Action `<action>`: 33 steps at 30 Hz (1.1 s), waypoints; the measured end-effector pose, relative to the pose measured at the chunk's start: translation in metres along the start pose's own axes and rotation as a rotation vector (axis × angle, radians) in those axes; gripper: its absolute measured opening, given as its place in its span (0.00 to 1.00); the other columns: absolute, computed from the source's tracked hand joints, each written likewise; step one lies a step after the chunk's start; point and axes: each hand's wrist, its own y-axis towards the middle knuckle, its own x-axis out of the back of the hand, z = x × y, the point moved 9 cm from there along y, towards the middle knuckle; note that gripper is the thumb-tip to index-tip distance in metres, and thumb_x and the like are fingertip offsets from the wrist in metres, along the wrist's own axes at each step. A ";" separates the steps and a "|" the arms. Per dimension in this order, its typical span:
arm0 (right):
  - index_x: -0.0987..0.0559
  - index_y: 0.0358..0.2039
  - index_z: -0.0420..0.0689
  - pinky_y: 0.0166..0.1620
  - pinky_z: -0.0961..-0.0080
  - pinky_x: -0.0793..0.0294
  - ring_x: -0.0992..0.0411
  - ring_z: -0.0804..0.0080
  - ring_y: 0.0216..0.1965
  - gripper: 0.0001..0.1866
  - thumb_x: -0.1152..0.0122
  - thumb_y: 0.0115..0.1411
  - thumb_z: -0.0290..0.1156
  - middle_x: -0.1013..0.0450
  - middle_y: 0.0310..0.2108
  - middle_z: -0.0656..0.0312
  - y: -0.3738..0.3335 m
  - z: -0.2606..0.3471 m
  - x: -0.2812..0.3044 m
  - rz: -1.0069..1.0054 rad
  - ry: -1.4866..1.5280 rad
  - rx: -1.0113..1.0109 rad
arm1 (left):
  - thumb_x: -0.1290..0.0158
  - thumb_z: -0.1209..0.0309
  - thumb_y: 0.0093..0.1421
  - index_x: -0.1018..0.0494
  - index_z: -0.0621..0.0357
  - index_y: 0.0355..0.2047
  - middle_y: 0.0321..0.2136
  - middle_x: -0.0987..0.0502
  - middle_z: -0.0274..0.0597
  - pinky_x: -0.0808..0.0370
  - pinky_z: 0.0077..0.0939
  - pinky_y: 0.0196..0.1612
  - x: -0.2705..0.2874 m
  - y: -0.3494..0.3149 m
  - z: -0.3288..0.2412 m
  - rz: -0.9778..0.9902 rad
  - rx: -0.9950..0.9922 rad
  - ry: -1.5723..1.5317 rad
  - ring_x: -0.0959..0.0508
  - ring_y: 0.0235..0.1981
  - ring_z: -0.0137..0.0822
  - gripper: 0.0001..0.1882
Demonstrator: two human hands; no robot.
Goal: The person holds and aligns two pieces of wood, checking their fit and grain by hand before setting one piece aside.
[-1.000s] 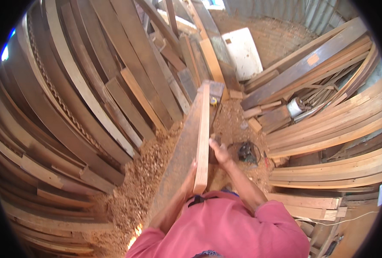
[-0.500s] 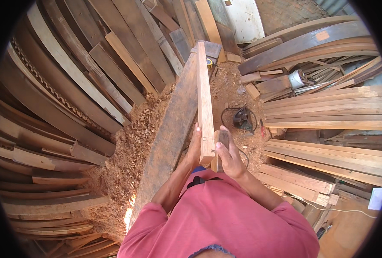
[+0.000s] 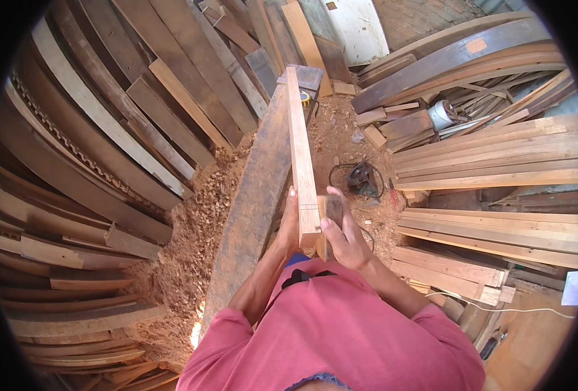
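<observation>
A long squared wooden beam (image 3: 304, 156) stretches away from my body, its near end in front of my waist. Several thin dark lines cross its top face close to that end. My left hand (image 3: 290, 225) is closed along the beam's left side, fingertips upward, most of its fingers hidden. On the right side, my right hand (image 3: 345, 236) grips a short block (image 3: 334, 208) with a dark face and a pale wood edge, pressed beside the beam. The right thumb reaches to the beam's edge; whether the block has a blade is hidden.
Under the beam lies a long worn plank (image 3: 250, 202), with a yellow tape measure (image 3: 304, 99) near its far end. A dark corded power tool (image 3: 362, 178) and a red-handled tool (image 3: 393, 190) rest among shavings. Stacked boards (image 3: 491, 159) line the right; more boards (image 3: 100, 85) lean left.
The beam's far end has shifted slightly left in view, along with the surroundings. Both hands keep their hold, and the right thumb sits a little lower by the beam's edge.
</observation>
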 end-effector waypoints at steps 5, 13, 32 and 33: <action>0.49 0.70 0.32 0.64 0.62 0.35 0.29 0.53 0.59 0.36 0.48 0.70 0.37 0.30 0.58 0.41 0.046 -0.029 0.027 -0.095 -0.191 0.032 | 0.77 0.37 0.73 0.37 0.56 0.66 0.53 0.23 0.49 0.19 0.37 0.55 -0.021 -0.010 -0.010 -0.115 -0.038 0.077 0.19 0.51 0.40 0.40; 0.52 0.72 0.34 0.70 0.63 0.44 0.38 0.57 0.66 0.42 0.44 0.67 0.40 0.33 0.60 0.47 -0.043 -0.016 -0.015 0.129 0.060 -0.073 | 0.68 0.30 0.68 0.24 0.56 0.46 0.33 0.18 0.47 0.16 0.37 0.40 0.026 -0.002 0.013 -0.117 0.014 -0.069 0.16 0.34 0.41 0.41; 0.53 0.71 0.30 0.66 0.64 0.38 0.32 0.57 0.61 0.42 0.43 0.69 0.37 0.32 0.58 0.41 -0.008 -0.045 -0.016 0.000 -0.004 -0.070 | 0.71 0.37 0.72 0.34 0.60 0.65 0.54 0.23 0.51 0.21 0.41 0.56 0.039 -0.006 0.032 -0.045 -0.026 -0.135 0.19 0.51 0.44 0.41; 0.53 0.71 0.30 0.66 0.64 0.38 0.32 0.57 0.61 0.42 0.43 0.69 0.37 0.32 0.58 0.41 0.000 -0.059 -0.020 0.005 -0.005 -0.061 | 0.71 0.37 0.72 0.34 0.60 0.65 0.54 0.23 0.51 0.21 0.41 0.56 0.051 -0.005 0.036 -0.042 -0.035 -0.133 0.19 0.51 0.44 0.41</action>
